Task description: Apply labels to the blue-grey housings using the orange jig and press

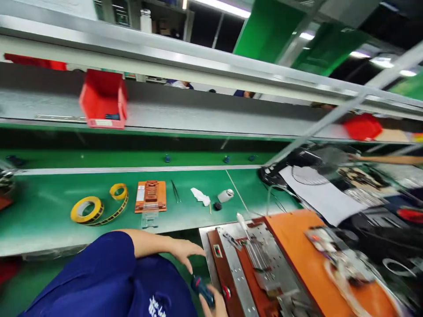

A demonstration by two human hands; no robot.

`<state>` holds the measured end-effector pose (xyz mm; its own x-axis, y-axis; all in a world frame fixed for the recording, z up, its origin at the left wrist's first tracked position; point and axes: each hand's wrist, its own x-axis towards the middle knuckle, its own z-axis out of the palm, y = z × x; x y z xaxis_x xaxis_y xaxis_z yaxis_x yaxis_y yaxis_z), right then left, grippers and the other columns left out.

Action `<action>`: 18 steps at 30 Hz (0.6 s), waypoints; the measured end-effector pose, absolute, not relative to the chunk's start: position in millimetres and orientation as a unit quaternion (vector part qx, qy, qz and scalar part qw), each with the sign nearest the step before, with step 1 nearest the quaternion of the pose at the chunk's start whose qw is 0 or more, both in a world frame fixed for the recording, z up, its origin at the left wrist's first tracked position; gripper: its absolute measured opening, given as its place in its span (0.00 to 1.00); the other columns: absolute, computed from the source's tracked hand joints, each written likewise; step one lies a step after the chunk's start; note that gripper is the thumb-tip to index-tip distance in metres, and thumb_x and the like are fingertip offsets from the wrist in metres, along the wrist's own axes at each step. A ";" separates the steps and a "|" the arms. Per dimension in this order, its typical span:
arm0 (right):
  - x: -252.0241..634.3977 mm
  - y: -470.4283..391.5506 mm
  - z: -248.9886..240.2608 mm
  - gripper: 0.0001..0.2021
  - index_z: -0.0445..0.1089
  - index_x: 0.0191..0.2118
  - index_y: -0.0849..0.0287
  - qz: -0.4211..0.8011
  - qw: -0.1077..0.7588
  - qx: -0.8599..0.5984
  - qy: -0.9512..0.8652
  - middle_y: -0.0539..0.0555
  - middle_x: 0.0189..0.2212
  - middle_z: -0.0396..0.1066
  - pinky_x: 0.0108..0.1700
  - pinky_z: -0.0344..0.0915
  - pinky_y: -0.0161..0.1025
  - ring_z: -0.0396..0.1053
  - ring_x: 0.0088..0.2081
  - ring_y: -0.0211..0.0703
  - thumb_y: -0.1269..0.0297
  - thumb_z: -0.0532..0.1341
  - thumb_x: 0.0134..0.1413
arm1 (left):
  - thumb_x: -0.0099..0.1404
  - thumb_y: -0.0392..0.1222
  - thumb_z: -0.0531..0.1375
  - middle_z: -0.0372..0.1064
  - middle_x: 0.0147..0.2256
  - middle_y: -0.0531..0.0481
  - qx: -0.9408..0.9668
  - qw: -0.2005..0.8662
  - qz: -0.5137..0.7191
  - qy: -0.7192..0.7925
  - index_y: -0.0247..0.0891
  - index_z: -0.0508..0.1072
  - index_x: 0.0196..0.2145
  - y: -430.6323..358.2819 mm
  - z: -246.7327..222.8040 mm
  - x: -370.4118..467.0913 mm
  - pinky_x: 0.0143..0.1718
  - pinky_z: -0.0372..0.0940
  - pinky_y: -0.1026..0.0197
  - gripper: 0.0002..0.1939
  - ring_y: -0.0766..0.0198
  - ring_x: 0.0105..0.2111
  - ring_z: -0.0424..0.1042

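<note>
Low in the view, my right hand [214,304] is wrapped round a dark blue tool with red marks [202,291]; it looks like a screwdriver, though its tip is too blurred to make out. My left hand [187,252] reaches across my body with thumb and fingers apart, holding nothing. Its fingertips are near the left edge of a large fixture [220,275] with brown bars and metal plates. On that fixture lie a white-handled brush [243,223] and a small metal tool [232,241].
Across the green bench [194,176] are yellow tape rolls [87,210], an orange jig [151,193], tweezers [176,192], crumpled tissue [200,196] and a small bottle [225,195]. An orange board [294,233] with cables stands right. A shelf above holds a red bin [105,122].
</note>
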<state>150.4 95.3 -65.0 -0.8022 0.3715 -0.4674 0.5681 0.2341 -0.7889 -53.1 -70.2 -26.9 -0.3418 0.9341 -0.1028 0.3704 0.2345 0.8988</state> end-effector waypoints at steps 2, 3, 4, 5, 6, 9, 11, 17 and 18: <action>97.7 71.8 -52.0 0.20 0.75 0.44 0.46 -0.513 0.033 0.193 0.836 0.60 0.48 0.73 0.56 0.70 0.55 0.70 0.54 0.63 0.42 0.66 0.49 | 0.51 0.58 0.72 0.78 0.48 0.46 0.505 0.351 0.405 0.677 0.44 0.74 0.54 -101.5 -26.3 -65.3 0.45 0.70 0.55 0.35 0.49 0.47 0.77; 69.2 57.9 -43.4 0.19 0.75 0.44 0.49 -0.497 0.007 0.128 0.858 0.61 0.47 0.73 0.55 0.70 0.55 0.72 0.52 0.63 0.44 0.65 0.50 | 0.52 0.58 0.71 0.78 0.46 0.45 0.502 0.350 0.402 0.681 0.43 0.74 0.55 -117.7 -24.6 -75.9 0.44 0.69 0.54 0.35 0.49 0.45 0.77; 40.6 42.9 -34.2 0.18 0.74 0.46 0.51 -0.481 0.000 0.076 0.873 0.61 0.47 0.73 0.54 0.70 0.54 0.73 0.50 0.60 0.48 0.63 0.54 | 0.50 0.57 0.72 0.79 0.42 0.46 0.477 0.343 0.410 0.697 0.43 0.75 0.54 -134.4 -22.6 -88.5 0.42 0.69 0.54 0.35 0.49 0.42 0.78; 12.9 26.9 -25.4 0.16 0.74 0.46 0.53 -0.469 0.001 0.034 0.883 0.60 0.47 0.73 0.53 0.71 0.53 0.73 0.49 0.57 0.51 0.62 0.55 | 0.48 0.55 0.74 0.79 0.39 0.47 0.440 0.332 0.429 0.716 0.42 0.76 0.50 -151.8 -20.7 -102.7 0.41 0.69 0.55 0.33 0.50 0.40 0.78; -12.9 10.5 -17.5 0.15 0.74 0.47 0.53 -0.461 0.006 -0.001 0.887 0.60 0.47 0.72 0.53 0.72 0.51 0.73 0.49 0.55 0.54 0.61 0.57 | 0.44 0.52 0.76 0.79 0.37 0.48 0.397 0.317 0.454 0.732 0.41 0.78 0.47 -169.9 -19.3 -118.0 0.40 0.69 0.56 0.32 0.51 0.38 0.78; -74.3 -34.5 -3.6 0.19 0.69 0.55 0.55 -0.465 0.013 -0.053 0.884 0.61 0.51 0.70 0.49 0.74 0.47 0.74 0.48 0.50 0.57 0.60 0.59 | 0.38 0.42 0.78 0.79 0.34 0.49 0.251 0.244 0.526 0.775 0.40 0.81 0.39 -231.9 -20.8 -170.6 0.40 0.69 0.57 0.27 0.53 0.37 0.77; -100.7 -57.1 -3.3 0.21 0.67 0.57 0.56 -0.472 0.015 -0.055 0.880 0.62 0.52 0.70 0.47 0.75 0.47 0.75 0.46 0.48 0.55 0.59 0.61 | 0.44 0.40 0.76 0.79 0.37 0.47 0.135 0.176 0.542 0.810 0.39 0.80 0.40 -282.8 -27.1 -213.0 0.44 0.69 0.55 0.23 0.53 0.40 0.76; -124.1 -86.9 -29.5 0.17 0.74 0.46 0.56 -0.442 0.118 -0.076 0.886 0.60 0.41 0.78 0.44 0.76 0.43 0.78 0.39 0.48 0.51 0.58 0.62 | 0.66 0.43 0.63 0.72 0.49 0.44 -0.251 -0.032 0.503 0.826 0.35 0.72 0.50 -452.0 -59.0 -351.5 0.51 0.68 0.45 0.16 0.55 0.47 0.72; -122.7 -87.5 -35.5 0.17 0.75 0.44 0.56 -0.440 0.130 -0.077 0.885 0.59 0.39 0.78 0.42 0.77 0.42 0.79 0.38 0.48 0.50 0.58 0.61 | 0.67 0.44 0.62 0.71 0.49 0.44 -0.294 -0.053 0.494 0.817 0.35 0.71 0.51 -473.4 -65.5 -368.8 0.50 0.69 0.46 0.17 0.56 0.47 0.72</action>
